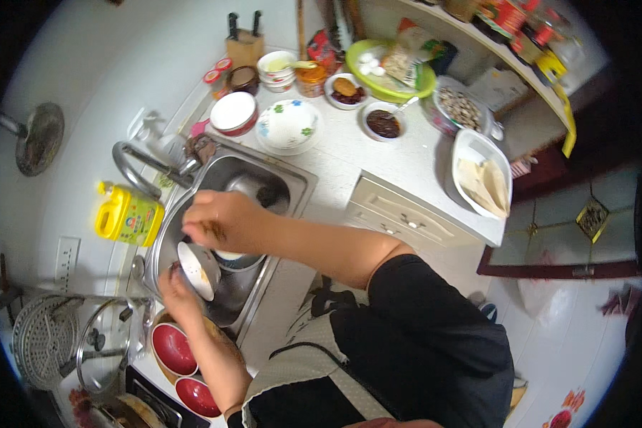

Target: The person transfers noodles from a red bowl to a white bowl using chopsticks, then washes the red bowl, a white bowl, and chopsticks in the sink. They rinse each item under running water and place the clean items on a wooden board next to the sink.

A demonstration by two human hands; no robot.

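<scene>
My left hand (178,291) grips the rim of a white bowl (200,271), tilted on its side over the double metal sink (303,187). My right hand (220,220) is just above that bowl, its fingers curled together; whatever they hold, if anything, is hidden. Beneath my right forearm, another light-coloured dish (237,261) sits in the nearer basin, partly covered. The curved faucet (132,165) stands at the sink's back edge, beyond my right hand. A dark, crumpled item (267,196) lies in the farther basin.
A yellow detergent bottle (130,215) stands beside the sink. Two red bowls (175,349) are near my left forearm. Along the counter are a flowered plate (287,127), a red-sided bowl (234,114), a sauce bowl (384,123), a green basin (424,84) and a white container (458,178).
</scene>
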